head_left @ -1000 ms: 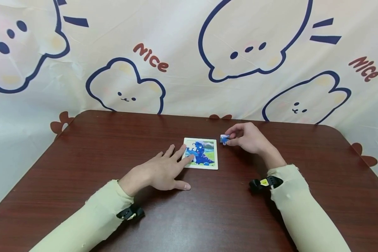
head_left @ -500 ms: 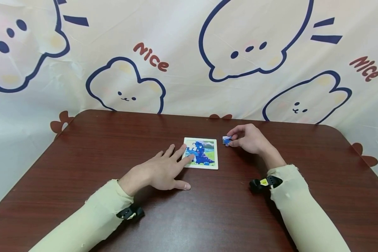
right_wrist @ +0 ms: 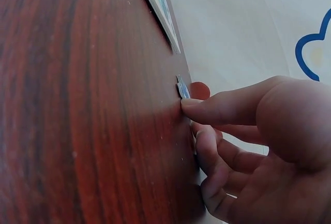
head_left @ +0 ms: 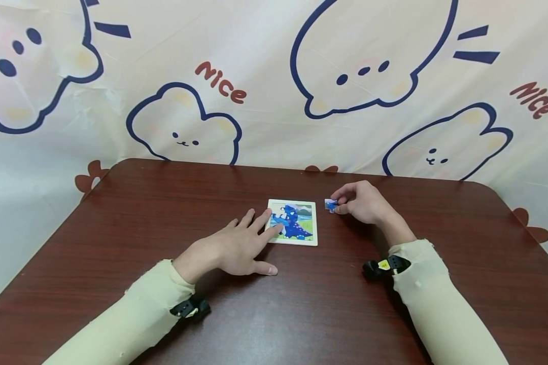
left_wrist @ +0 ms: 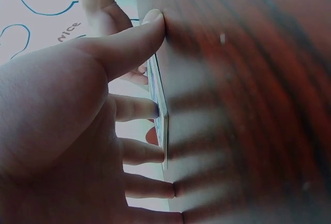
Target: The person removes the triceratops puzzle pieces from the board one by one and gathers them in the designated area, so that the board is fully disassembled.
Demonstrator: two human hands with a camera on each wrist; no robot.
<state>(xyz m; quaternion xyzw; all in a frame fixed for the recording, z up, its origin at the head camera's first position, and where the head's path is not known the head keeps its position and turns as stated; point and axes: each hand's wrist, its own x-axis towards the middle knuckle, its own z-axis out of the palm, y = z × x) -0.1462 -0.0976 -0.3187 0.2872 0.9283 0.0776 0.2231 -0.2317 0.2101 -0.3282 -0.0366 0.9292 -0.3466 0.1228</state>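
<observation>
A square jigsaw puzzle [head_left: 301,223] with a pale frame and a blue dinosaur picture lies on the table. My left hand [head_left: 239,246] is spread flat beside it, with two fingertips resting on its left side; the left wrist view shows those fingertips on the puzzle's edge [left_wrist: 164,115] and the others down on the tabletop. Right of the puzzle, my right hand [head_left: 365,204] pinches a small blue puzzle piece [head_left: 331,205] between thumb and fingers. In the right wrist view the piece [right_wrist: 182,88] stays low over the table, apart from the frame [right_wrist: 160,12].
The dark brown wooden table [head_left: 274,314] spreads around both hands. Behind its far edge hangs a white curtain [head_left: 265,76] printed with cartoon outlines. A black strap device [head_left: 385,267] sits on the right wrist and another [head_left: 190,308] on the left.
My right hand has drawn the puzzle piece slightly rightward, away from the frame. The left hand has stayed in place on the puzzle.
</observation>
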